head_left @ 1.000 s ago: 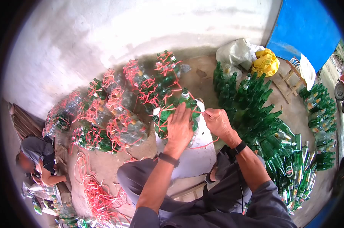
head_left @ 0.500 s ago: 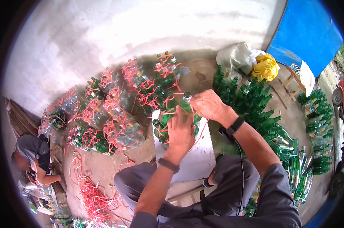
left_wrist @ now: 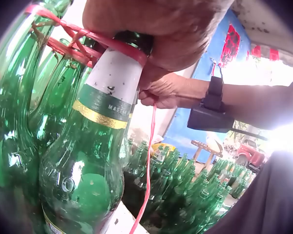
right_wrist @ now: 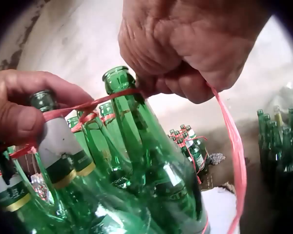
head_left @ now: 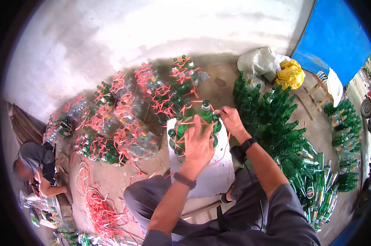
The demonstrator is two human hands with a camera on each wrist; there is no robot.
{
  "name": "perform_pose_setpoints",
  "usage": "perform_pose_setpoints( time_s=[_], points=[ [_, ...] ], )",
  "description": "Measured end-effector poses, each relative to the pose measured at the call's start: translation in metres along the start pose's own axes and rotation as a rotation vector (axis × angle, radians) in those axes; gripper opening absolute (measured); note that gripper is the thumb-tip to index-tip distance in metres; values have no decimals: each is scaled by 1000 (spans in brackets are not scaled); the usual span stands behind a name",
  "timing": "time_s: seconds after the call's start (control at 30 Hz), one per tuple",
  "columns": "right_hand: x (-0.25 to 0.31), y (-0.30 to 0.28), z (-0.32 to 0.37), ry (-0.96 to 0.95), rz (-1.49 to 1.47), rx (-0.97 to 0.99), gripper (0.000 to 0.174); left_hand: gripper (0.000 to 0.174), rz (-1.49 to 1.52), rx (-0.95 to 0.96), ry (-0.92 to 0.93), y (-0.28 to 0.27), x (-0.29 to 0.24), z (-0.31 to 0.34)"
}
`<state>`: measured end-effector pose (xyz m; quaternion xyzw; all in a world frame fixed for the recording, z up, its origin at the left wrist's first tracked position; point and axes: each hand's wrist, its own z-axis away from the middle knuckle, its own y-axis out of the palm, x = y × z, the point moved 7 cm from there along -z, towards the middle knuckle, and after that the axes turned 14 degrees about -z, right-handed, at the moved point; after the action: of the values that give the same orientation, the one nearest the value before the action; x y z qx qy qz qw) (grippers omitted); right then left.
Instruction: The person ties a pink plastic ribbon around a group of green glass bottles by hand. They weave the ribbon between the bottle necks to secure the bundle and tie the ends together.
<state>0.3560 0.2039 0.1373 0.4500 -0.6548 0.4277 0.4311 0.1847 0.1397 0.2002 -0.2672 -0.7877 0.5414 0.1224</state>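
Observation:
A cluster of green glass bottles (left_wrist: 83, 170) stands upright on a white board (head_left: 202, 184) in front of me, their necks laced with pinkish-red plastic strap (right_wrist: 236, 161). My left hand (head_left: 199, 143) reaches over the cluster; in the right wrist view its thumb and fingers pinch a white-collared bottle neck (right_wrist: 51, 131) and the strap at it. My right hand (head_left: 234, 123), at the cluster's right side, grips the strap with curled fingers. From there the strap crosses a bare-necked bottle (right_wrist: 118, 80) towards my left hand, and a loose length hangs below the right hand.
Strapped bottle bundles (head_left: 136, 141) stand at left, a tangle of strap (head_left: 103, 213) below them. Many loose green bottles (head_left: 271, 119) fill the right side. A yellow bag (head_left: 290, 74), a pale sack (head_left: 257, 63) and a wooden stool (head_left: 316, 96) lie behind. Another person (head_left: 36, 164) bends at far left.
My right hand went from the cluster's right side up to the far bottle's neck, then back right with the strap. My left hand stays on the cluster.

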Motion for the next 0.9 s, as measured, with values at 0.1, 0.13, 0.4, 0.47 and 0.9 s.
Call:
perform_pose_setpoints(
  time_s=[0.1, 0.13, 0.4, 0.47, 0.9],
  points=[
    [-22, 6, 14, 242, -217, -105, 26, 55, 38, -4, -17, 0, 2, 0],
    [-21, 8, 18, 305, -338, -118, 26, 54, 77, 11, -27, 1, 3, 1],
    [-26, 10, 27, 373, -370, -128, 26, 68, 121, -165, -171, -38, 4, 48],
    [-22, 11, 27, 327, -361, -129, 26, 75, 55, -150, -203, -59, -3, 60],
    [-41, 13, 27, 299, -377, -179, 24, 91, 971, 24, -826, 32, 42, 132]
  ],
)
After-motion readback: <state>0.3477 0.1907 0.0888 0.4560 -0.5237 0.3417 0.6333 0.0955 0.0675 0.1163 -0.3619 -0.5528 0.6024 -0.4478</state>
